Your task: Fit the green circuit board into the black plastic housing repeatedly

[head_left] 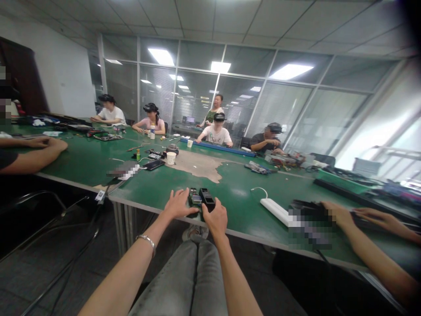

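Near the table's front edge lie two small dark rectangular pieces side by side. The left piece [195, 199] shows a green circuit board with light parts. Right of it is a black casing [206, 196], long and box-like. My left hand [177, 205] is at the left piece, fingers stretched along its left side and thumb at its near end. With thumb and fingers on either side, my right hand [216, 218] grips the near end of the black casing. The fingertips' exact contact is too small to make out.
The green table [158, 193] has a worn tan patch [197, 163]. A paper cup [171, 158], a dark phone [153, 164] and a white power strip [276, 211] lie on it. A co-worker's hands [342, 215] are close at right; another person's forearms [39, 153] rest at left.
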Demonstrator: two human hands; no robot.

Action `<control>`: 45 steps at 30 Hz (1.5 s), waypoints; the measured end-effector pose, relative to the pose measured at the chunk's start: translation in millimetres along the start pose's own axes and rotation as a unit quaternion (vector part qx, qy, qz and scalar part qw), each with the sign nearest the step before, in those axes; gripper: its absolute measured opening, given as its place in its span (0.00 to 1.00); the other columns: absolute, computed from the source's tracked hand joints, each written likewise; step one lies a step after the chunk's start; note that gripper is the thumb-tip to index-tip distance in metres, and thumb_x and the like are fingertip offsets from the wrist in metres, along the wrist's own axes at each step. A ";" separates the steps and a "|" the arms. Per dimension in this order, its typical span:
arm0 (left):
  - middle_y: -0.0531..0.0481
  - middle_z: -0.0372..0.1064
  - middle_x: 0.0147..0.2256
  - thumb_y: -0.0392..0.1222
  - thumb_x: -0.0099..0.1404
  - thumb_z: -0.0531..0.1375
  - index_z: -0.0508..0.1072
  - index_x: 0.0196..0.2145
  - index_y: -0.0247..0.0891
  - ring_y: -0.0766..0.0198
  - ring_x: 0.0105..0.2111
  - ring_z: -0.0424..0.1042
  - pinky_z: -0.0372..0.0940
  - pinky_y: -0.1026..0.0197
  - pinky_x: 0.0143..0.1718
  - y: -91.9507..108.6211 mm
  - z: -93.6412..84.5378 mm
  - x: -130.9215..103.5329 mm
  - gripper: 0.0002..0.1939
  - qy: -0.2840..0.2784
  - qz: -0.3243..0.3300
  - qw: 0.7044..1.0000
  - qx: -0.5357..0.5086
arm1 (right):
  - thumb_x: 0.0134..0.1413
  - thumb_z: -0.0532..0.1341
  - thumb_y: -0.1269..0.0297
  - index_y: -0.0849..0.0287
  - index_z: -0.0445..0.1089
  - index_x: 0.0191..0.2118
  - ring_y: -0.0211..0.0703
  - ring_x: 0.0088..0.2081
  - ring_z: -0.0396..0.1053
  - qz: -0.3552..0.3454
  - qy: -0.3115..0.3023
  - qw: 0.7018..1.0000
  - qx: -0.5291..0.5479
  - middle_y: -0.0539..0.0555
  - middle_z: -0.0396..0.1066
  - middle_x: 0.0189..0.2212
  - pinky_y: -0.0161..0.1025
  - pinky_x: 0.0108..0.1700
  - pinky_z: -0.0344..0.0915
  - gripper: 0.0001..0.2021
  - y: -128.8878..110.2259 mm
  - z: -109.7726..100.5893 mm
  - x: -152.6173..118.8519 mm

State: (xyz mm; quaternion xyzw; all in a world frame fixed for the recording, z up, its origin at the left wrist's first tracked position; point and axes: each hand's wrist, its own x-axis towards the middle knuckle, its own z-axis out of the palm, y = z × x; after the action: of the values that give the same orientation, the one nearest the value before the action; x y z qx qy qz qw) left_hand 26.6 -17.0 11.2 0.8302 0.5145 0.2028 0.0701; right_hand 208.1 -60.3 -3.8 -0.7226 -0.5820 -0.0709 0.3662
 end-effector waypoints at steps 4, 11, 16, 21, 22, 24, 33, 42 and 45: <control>0.41 0.54 0.63 0.71 0.57 0.54 0.53 0.63 0.41 0.46 0.64 0.48 0.39 0.38 0.63 0.9 -2.9 -1.2 0.45 0.000 0.004 1.000 0.004 | 0.54 0.57 0.51 0.61 0.68 0.51 0.52 0.47 0.68 0.025 -0.007 0.999 0.020 0.61 0.74 0.42 0.41 0.47 0.60 0.23 -1.4 -2.9 0.1; 0.45 0.57 0.61 0.70 0.58 0.54 0.60 0.58 0.45 0.46 0.63 0.49 0.40 0.36 0.63 -1.0 -3.0 -2.2 0.37 0.009 0.010 1.000 0.011 | 0.53 0.56 0.45 0.61 0.71 0.48 0.49 0.39 0.73 0.096 0.007 0.984 0.150 0.59 0.76 0.37 0.38 0.40 0.63 0.26 -24.5 -21.4 11.7; 0.45 0.58 0.61 0.71 0.58 0.53 0.61 0.57 0.43 0.47 0.63 0.50 0.41 0.36 0.63 -3.2 -1.2 -2.6 0.38 0.016 0.019 1.000 0.012 | 0.53 0.57 0.46 0.59 0.72 0.44 0.50 0.40 0.73 0.063 -0.016 0.993 0.100 0.60 0.76 0.37 0.39 0.42 0.63 0.22 -51.6 -27.7 16.0; 0.44 0.60 0.60 0.69 0.59 0.53 0.62 0.56 0.43 0.47 0.62 0.52 0.41 0.36 0.63 -5.5 0.5 -3.3 0.36 0.026 0.022 0.999 0.011 | 0.53 0.57 0.45 0.59 0.73 0.42 0.52 0.41 0.74 0.063 -0.070 0.995 0.032 0.62 0.76 0.35 0.41 0.43 0.65 0.22 -66.3 -25.6 19.0; 0.44 0.60 0.60 0.69 0.59 0.53 0.62 0.56 0.43 0.47 0.62 0.52 0.41 0.36 0.63 -5.9 0.8 -3.3 0.36 0.026 0.023 0.999 0.011 | 0.53 0.57 0.45 0.60 0.73 0.42 0.53 0.41 0.74 0.064 -0.079 0.995 0.022 0.62 0.76 0.35 0.41 0.43 0.65 0.23 -68.4 -25.1 20.0; 0.43 0.60 0.59 0.67 0.60 0.53 0.62 0.57 0.43 0.47 0.62 0.52 0.41 0.36 0.63 -6.6 1.1 -3.3 0.35 0.028 0.024 0.999 0.010 | 0.52 0.57 0.44 0.60 0.72 0.41 0.54 0.42 0.74 0.063 -0.098 0.993 0.000 0.63 0.75 0.35 0.42 0.44 0.65 0.23 -71.9 -24.0 21.6; 0.38 0.51 0.64 0.60 0.57 0.56 0.51 0.64 0.36 0.48 0.63 0.48 0.41 0.38 0.63 -7.3 2.9 -3.3 0.43 0.022 0.015 0.999 0.020 | 0.52 0.57 0.45 0.59 0.69 0.44 0.55 0.42 0.74 0.048 -0.162 0.984 -0.060 0.62 0.75 0.36 0.44 0.41 0.67 0.23 -68.7 -17.8 5.0; 0.37 0.45 0.66 0.60 0.56 0.55 0.41 0.67 0.31 0.46 0.65 0.46 0.40 0.39 0.64 -8.9 8.9 -0.5 0.50 0.012 0.013 1.000 0.024 | 0.52 0.58 0.42 0.62 0.64 0.52 0.55 0.45 0.72 0.027 -0.140 0.988 -0.051 0.64 0.74 0.40 0.43 0.42 0.66 0.31 -65.3 -18.5 5.8; 0.36 0.47 0.66 0.59 0.57 0.55 0.43 0.66 0.31 0.46 0.65 0.46 0.40 0.40 0.64 -8.5 9.3 0.3 0.48 0.013 0.004 0.999 0.029 | 0.54 0.57 0.45 0.59 0.69 0.47 0.52 0.44 0.73 0.037 -0.140 0.989 -0.027 0.61 0.75 0.38 0.41 0.44 0.65 0.24 -65.3 -16.2 4.7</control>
State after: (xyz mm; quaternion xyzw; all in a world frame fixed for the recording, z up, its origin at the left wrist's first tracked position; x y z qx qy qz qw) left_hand 23.5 -12.0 0.0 0.8315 0.5174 0.1986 0.0385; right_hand 156.5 -63.0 39.6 -0.7563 -0.5978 0.0290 0.2641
